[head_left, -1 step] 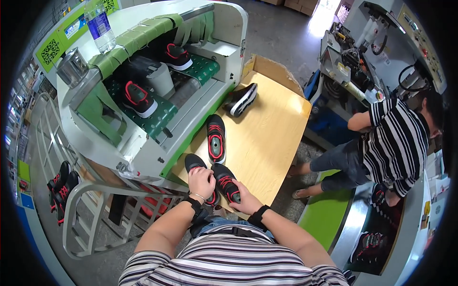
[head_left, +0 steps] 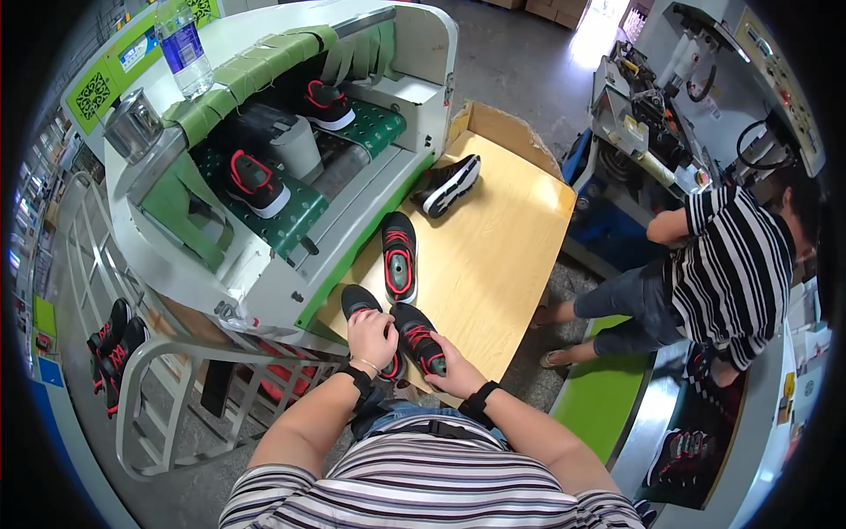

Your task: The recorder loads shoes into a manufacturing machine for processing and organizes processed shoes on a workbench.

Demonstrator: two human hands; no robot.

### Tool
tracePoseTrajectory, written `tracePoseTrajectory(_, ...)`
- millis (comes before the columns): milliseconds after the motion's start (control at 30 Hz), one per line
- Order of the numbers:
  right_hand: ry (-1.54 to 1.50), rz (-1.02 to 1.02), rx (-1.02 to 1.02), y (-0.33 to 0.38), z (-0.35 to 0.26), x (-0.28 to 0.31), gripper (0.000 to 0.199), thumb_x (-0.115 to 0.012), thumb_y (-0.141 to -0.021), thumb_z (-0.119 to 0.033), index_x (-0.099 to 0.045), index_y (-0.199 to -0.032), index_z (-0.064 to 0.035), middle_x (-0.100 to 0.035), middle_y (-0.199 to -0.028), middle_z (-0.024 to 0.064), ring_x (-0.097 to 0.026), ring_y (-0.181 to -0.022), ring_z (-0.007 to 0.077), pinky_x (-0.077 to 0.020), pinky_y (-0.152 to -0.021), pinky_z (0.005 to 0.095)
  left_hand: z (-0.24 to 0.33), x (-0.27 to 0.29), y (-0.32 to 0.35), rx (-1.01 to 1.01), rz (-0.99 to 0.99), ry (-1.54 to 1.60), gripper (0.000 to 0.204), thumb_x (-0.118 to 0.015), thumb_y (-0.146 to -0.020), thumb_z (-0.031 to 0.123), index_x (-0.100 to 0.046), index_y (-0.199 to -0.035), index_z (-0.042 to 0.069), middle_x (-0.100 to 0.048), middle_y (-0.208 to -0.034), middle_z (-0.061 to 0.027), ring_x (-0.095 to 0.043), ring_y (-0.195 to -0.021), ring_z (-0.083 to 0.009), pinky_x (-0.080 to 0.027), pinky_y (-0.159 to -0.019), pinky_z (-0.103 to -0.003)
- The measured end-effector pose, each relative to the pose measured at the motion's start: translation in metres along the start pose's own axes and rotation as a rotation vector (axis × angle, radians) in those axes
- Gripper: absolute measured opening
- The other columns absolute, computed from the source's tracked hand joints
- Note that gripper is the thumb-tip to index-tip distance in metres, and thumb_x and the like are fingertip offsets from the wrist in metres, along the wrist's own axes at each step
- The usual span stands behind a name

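Note:
Two black sneakers with red laces lie side by side at the table's near edge. My left hand (head_left: 374, 339) rests with curled fingers over the left sneaker (head_left: 357, 300), hiding its laces. Beside it, my right hand (head_left: 456, 374) grips the right sneaker (head_left: 411, 328) at its heel end. Beyond them a third sneaker (head_left: 399, 234) stands on its sole, with a dark form inside its opening. Farther off, another sneaker (head_left: 448, 183) lies tipped on its side, its white sole showing.
The wooden tabletop (head_left: 493, 238) adjoins a white and green machine (head_left: 352, 207), which holds two sneakers on green perforated plates. A bottle (head_left: 185, 53) and metal cup (head_left: 134, 123) stand on top. A grey metal rack (head_left: 176, 353) is at left. A co-worker (head_left: 727, 264) works at right.
The tipped sneaker at the far side of the table has shifted very slightly to the right. The co-worker's body has moved a little. My hands have stayed in place.

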State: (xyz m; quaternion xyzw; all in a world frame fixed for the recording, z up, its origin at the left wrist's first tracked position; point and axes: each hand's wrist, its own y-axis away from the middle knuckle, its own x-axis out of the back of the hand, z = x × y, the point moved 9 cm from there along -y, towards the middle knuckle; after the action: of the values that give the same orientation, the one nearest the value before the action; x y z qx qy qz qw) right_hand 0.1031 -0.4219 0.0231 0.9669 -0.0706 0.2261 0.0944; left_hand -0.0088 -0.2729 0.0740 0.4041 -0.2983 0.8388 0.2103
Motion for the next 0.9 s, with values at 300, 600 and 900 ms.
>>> tracePoseTrajectory(300,0.105,-0.202,-0.205,-0.071,0.007,0.065,0.059,-0.064,-0.091,-0.035,-0.049,-0.136,0.0004,-0.046,-0.144,0.0244,-0.044,-0.134,0.0355,-0.0368,-0.111,0.0387,0.004,0.002,-0.008,0.002,-0.002,0.01,0.01,-0.063,-0.075,0.015,-0.07,-0.081,0.01,-0.069,-0.085,-0.0075,-0.063,-0.099,-0.029,-0.041,-0.093,-0.044)
tracePoseTrajectory(600,0.749,0.169,0.143,-0.283,-0.042,0.141,0.067,-0.063,-0.09,-0.033,-0.038,-0.146,-0.0049,-0.031,-0.156,0.015,-0.027,-0.144,0.0364,-0.0269,-0.113,0.0551,-0.002,0.002,-0.007,0.053,-0.004,-0.013,0.01,-0.065,-0.072,0.012,-0.07,-0.081,0.01,-0.068,-0.086,-0.0087,-0.063,-0.1,-0.0287,-0.044,-0.093,-0.044)
tracePoseTrajectory(900,0.527,0.585,-0.161,-0.226,0.059,0.159,0.08,-0.067,-0.086,-0.049,-0.037,-0.144,-0.0031,-0.034,-0.153,0.0166,-0.029,-0.143,0.0372,-0.0151,-0.116,0.0589,0.0,0.0,-0.01,0.106,-0.043,0.002,0.012,-0.066,-0.072,0.01,-0.069,-0.083,0.011,-0.068,-0.086,-0.0075,-0.064,-0.1,-0.0277,-0.044,-0.094,-0.045)
